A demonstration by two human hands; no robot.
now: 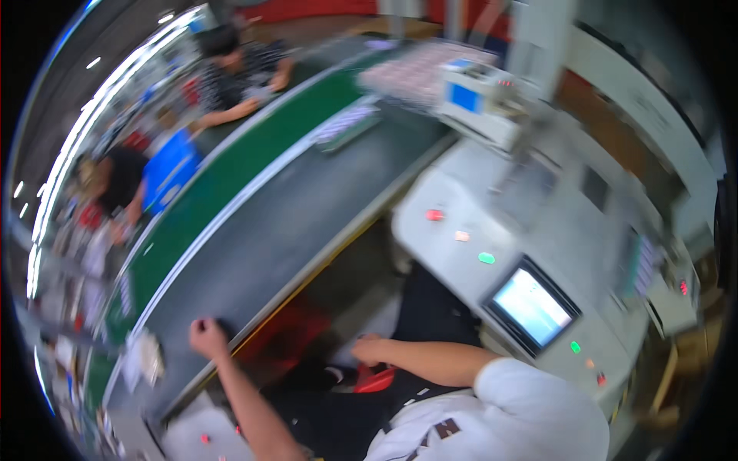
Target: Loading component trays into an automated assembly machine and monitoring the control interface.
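Note:
My left hand (207,339) is over the near edge of the dark grey worktop (265,238), its fingers curled in. A small dark spot shows between the fingertips, too blurred to name. Close by on the left, a whitish bundle in clear plastic (146,359) lies on the worktop. My right hand (368,349) hangs low beside my lap, above a red stool seat (375,379). Blur hides how its fingers lie, and nothing can be made out in it.
A green conveyor belt (231,154) runs behind the worktop, carrying purple-white trays; another tray (350,127) sits beside it. Two people work across the belt, near a blue bin (171,170). At right stands a white machine with a lit screen (534,303) and buttons.

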